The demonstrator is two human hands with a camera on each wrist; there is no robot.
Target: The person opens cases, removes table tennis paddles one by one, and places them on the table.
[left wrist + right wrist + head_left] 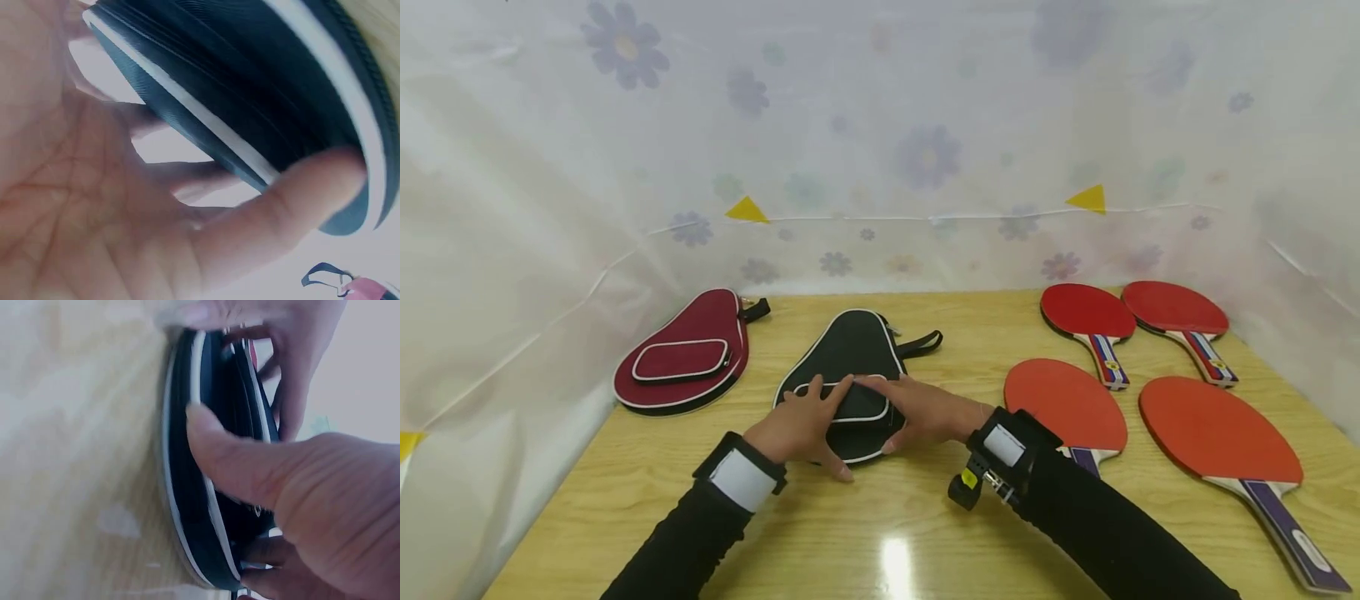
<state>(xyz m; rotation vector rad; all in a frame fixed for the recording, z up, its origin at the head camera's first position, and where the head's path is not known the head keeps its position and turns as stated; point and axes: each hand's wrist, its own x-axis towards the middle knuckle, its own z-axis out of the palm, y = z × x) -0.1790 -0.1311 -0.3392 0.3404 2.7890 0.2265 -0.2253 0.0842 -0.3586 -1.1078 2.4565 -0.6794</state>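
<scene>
A black table tennis bat case (847, 350) with white piping and a small front pocket (867, 403) lies flat on the table, its strap (922, 343) pointing right. My left hand (801, 421) rests on the lower left of the case, fingers spread over the pocket; its thumb (294, 200) lies along the rim in the left wrist view. From the other side, my right hand (921, 408) touches the pocket with its fingers, and its thumb (215, 447) presses the white-piped edge. Both palms stand off the case.
A dark red bat case (688, 321) lies at the back left. On the right are two red bats, one (1086, 310) beside the other (1176, 307), and nearer two orange-red bats (1063, 400) (1217, 425). My right forearm partly covers one handle. A floral sheet (925, 158) hangs behind.
</scene>
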